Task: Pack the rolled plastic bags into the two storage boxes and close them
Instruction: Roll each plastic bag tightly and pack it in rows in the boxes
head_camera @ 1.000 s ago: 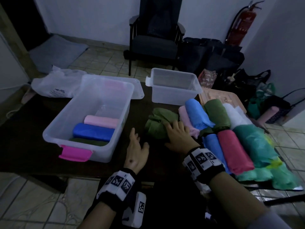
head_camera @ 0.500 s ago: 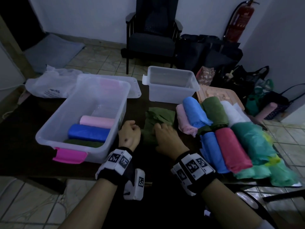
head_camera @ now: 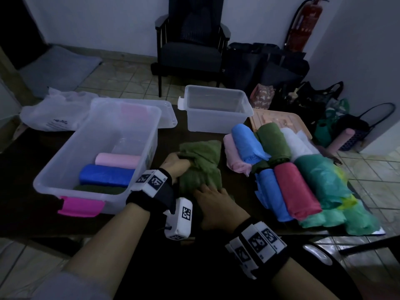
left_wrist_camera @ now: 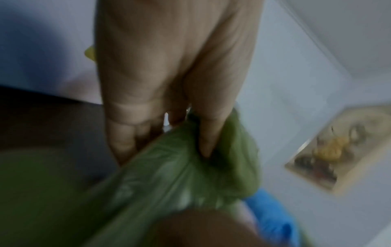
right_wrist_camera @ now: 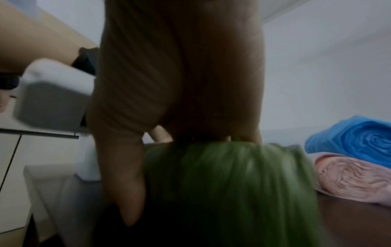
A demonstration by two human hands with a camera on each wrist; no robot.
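A loosely rolled olive-green plastic bag (head_camera: 200,165) lies on the dark table between the boxes. My left hand (head_camera: 175,164) grips its left edge, thumb and fingers pinching the plastic (left_wrist_camera: 190,163). My right hand (head_camera: 213,197) lies over the near end of the green bag (right_wrist_camera: 228,183), fingers hooked over its top. The large clear box (head_camera: 149,135) with a pink latch holds pink, blue and dark green rolls. A smaller clear box (head_camera: 216,124) stands empty behind. Several coloured rolls (head_camera: 296,187) lie at the right.
The large box's lid (head_camera: 167,115) lies behind it, beside a white carrier bag (head_camera: 54,113). A wooden board (head_camera: 279,120) sits behind the rolls. A dark chair (head_camera: 190,50), a fire extinguisher (head_camera: 305,24) and bags stand on the floor beyond.
My left hand moved from the table front onto the green bag's left edge and closed on it. My right hand slid back toward me along the bag.
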